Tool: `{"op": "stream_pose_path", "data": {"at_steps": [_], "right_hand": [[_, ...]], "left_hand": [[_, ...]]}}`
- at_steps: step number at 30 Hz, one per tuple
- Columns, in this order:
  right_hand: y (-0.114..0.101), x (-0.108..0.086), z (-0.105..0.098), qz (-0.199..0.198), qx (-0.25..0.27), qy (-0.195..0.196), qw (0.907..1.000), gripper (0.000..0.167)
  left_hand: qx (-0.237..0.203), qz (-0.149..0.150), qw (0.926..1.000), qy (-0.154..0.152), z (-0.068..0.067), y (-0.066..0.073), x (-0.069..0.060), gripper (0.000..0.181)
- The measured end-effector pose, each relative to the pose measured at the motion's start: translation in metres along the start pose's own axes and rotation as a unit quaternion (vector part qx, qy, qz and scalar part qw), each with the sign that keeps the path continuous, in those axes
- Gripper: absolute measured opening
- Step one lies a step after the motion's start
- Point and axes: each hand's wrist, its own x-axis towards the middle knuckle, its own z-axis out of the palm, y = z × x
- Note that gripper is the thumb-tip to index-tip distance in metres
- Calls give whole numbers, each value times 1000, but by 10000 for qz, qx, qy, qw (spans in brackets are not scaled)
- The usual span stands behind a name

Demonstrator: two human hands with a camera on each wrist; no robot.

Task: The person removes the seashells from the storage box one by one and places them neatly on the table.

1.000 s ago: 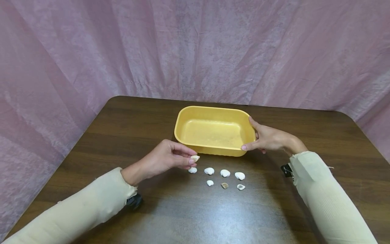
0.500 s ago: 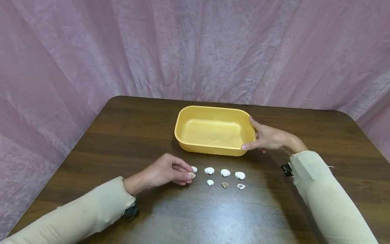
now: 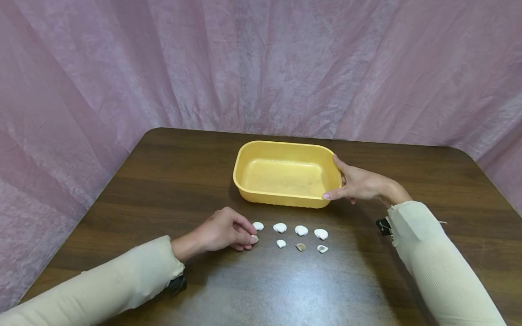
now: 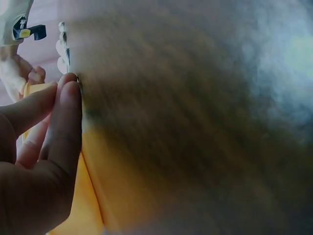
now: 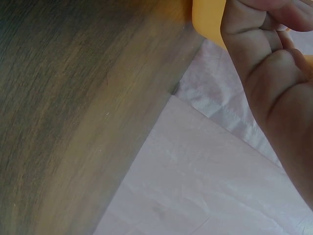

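Note:
My left hand (image 3: 225,231) pinches a small pale seashell (image 3: 254,239) between thumb and fingertips, low over the table at the left end of the nearer shell row. In the left wrist view the fingers hide that shell. Just beyond the fingertips lies a white ribbed seashell (image 3: 258,226), leftmost of the farther row. A yellow plastic basin (image 3: 285,199) stands behind the rows with nothing in it. At its right end my right hand (image 3: 359,182) grips the wall, thumb and a finger at the rim; the other fingers are partly hidden.
Other white ribbed shells (image 3: 301,230) continue the farther row. Nearer me lie a small white shell (image 3: 281,243), a brown shell (image 3: 300,247) and a grey-white shell (image 3: 322,249). The dark wooden table (image 3: 171,167) ends at a pink curtain (image 3: 261,68).
The left hand has come down and toward me from beside the basin's front wall, carrying the pale shell to the nearer row's left end. The right hand and basin stay put.

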Motion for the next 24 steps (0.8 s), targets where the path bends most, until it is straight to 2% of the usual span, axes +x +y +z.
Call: {"op": "stream_pose_path", "data": {"at_steps": [3,6,10,17,24], "right_hand": [[1,0,0,45,6,20,10000,125],[1,0,0,37,-17,24,10000,125],[1,-1,0,45,-2,34,10000,125],[3,-4,0,-144,68,34,9999,123],[5,-3,2,-172,187,64,9997,121]], "left_hand": [[528,82,9985,105,2,2,1,9],[1064,163,9940,173,3,3,2,7],[1510,285,9879,194,6,5,3,4],[1745,506,9832,192,10,5,3,6],[1745,425,9835,215,8,6,0,6]]}}
